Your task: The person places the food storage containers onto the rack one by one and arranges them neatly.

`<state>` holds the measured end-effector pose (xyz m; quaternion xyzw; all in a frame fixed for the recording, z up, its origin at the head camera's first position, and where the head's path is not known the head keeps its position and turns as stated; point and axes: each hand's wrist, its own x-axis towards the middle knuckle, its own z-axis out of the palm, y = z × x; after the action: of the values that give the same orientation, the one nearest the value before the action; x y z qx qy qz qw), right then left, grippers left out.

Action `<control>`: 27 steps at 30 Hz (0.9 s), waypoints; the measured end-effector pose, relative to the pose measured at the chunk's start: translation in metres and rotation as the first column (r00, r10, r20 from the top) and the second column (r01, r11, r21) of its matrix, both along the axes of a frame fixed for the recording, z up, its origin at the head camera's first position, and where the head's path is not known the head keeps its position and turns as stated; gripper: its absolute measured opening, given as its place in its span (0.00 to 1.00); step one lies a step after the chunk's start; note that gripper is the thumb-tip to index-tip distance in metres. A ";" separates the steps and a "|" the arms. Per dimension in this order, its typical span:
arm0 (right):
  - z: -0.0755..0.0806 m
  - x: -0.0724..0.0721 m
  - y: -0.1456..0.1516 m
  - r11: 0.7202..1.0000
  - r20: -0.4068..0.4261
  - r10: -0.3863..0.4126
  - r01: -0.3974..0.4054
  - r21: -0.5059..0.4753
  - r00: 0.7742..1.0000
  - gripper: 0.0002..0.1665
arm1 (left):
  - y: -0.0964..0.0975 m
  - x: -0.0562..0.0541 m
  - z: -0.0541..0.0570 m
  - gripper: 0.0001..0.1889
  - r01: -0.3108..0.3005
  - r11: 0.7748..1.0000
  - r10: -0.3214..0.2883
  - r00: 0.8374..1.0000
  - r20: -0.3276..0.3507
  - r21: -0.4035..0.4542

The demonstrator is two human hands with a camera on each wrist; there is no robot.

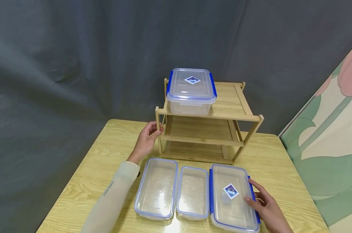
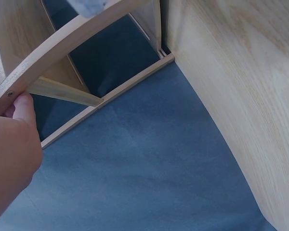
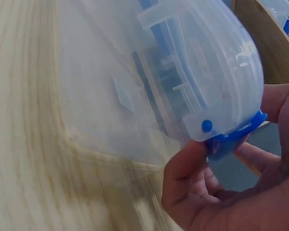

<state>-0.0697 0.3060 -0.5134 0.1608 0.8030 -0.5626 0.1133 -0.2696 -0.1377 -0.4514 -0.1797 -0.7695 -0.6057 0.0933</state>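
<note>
My left hand (image 1: 145, 142) grips the front left post of a wooden three-level rack (image 1: 231, 100), its fingers wrapped behind the post; the left wrist view shows the thumb along the wood. At the front right of the table, a clear lidded food container (image 1: 238, 207) with a diamond-shaped label lies flat. My right hand (image 1: 270, 208) holds its right side, thumb on top of the lid and fingers at the blue latch (image 3: 231, 137). To its left lie a smaller blue-rimmed clear container (image 1: 193, 194) and a larger one (image 1: 156, 191), side by side.
A deeper clear container (image 1: 190, 89) with blue latches stands on the left part of the rack's top level. Behind the wooden table (image 1: 112, 142) hangs a dark curtain (image 1: 129, 58). A flower-patterned panel (image 1: 336, 142) stands along the right.
</note>
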 end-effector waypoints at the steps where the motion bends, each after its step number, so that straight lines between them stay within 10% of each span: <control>1: 0.000 0.000 0.000 1.000 -0.007 0.008 -0.008 0.010 1.000 0.45 | 0.000 0.000 0.000 0.15 -0.001 1.000 0.001 1.000 -0.001 0.000; 27: 0.001 -0.007 0.003 0.994 -0.007 -0.014 0.013 -0.109 1.000 0.43 | -0.001 0.000 0.000 0.15 0.002 1.000 -0.002 0.999 0.033 -0.019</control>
<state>-0.0766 0.3088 -0.5128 0.1574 0.7704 -0.6070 0.1150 -0.2693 -0.1389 -0.4518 -0.1712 -0.7767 -0.6012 0.0782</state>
